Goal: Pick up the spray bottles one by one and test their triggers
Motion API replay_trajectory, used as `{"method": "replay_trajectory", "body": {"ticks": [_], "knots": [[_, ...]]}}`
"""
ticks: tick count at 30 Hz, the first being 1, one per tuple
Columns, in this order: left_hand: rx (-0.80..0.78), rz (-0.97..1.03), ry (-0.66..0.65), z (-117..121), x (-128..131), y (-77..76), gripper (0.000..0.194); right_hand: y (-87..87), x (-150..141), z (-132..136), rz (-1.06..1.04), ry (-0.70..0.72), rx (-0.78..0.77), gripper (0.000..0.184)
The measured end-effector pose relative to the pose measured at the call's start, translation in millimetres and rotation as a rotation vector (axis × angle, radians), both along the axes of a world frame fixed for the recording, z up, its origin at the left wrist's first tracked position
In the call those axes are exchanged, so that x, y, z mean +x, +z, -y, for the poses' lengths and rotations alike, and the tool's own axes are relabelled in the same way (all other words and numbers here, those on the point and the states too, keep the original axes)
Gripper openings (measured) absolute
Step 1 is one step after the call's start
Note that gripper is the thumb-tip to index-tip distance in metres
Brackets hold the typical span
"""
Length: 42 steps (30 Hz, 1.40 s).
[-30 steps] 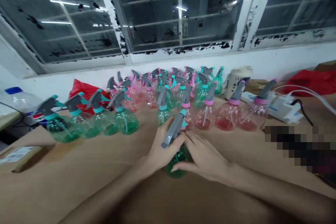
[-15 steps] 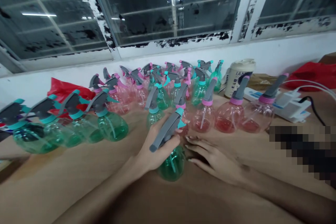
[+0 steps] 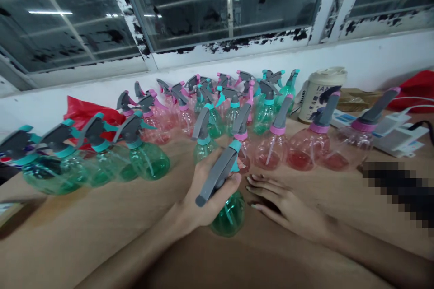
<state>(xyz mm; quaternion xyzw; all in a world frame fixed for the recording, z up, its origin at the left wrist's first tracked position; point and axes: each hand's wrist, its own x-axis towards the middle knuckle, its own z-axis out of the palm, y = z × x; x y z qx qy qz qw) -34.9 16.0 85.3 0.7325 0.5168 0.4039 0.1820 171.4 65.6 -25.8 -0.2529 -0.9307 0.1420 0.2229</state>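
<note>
My left hand [image 3: 206,196] is wrapped round the neck of a green spray bottle [image 3: 228,216] with a grey and teal trigger head. The bottle stands on the wooden table [image 3: 169,257] close to me. To its right, my right hand [image 3: 283,201] rests on the tabletop with fingers stretched out, holding nothing. Just beyond my left hand stands another green spray bottle [image 3: 203,144]. Beside that one are pink spray bottles, the nearest to my right hand being a pink spray bottle [image 3: 271,151] with a pink collar.
Several green spray bottles [image 3: 151,160] line the left side. A crowd of pink and green bottles fills the back by the wall. At right stand a paper coffee cup [image 3: 320,95] and a white power strip [image 3: 395,137] with cables. Red plastic [image 3: 79,115] lies at back left.
The camera view has shifted slightly, so the bottles on the right appear farther right. My left hand keeps its hold on the green spray bottle, and my right hand stays flat beside it.
</note>
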Motion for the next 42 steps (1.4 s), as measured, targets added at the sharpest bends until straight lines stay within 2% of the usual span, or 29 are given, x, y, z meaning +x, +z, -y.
{"method": "replay_trajectory", "body": {"ticks": [5, 12, 18, 22, 28, 34, 38, 42], "knots": [[-0.012, 0.011, -0.005, 2.1, 0.9, 2.6, 0.007, -3.3, 0.4, -0.5, 0.015, -0.001, -0.013, 0.039], [0.013, 0.039, -0.021, -2.4, 0.0, -4.1, 0.007, -1.1, 0.5, -1.1, -0.025, 0.011, -0.035, 0.041], [0.008, 0.089, 0.027, 1.6, 7.4, -5.2, 0.021, 1.3, 0.8, -0.1, -0.008, 0.007, -0.052, 0.041], [-0.012, 0.107, 0.055, 4.7, 11.2, -2.6, 0.019, -0.9, 1.6, -1.3, 0.019, 0.014, -0.042, 0.040], [-0.031, 0.112, 0.027, 3.8, 10.0, -1.9, 0.016, -2.7, 2.1, -2.6, 0.011, 0.014, -0.030, 0.040], [0.032, 0.097, 0.082, 4.5, 12.4, -1.7, 0.010, -0.2, 1.9, -1.1, 0.046, -0.003, -0.026, 0.040], [0.081, 0.089, 0.020, 2.4, 9.2, 0.2, 0.009, -0.8, 2.1, -1.2, 0.061, -0.002, -0.009, 0.039], [0.055, 0.055, 0.008, 0.1, 5.2, 0.4, 0.005, -2.6, 2.2, -1.8, 0.031, 0.008, -0.002, 0.039]]}}
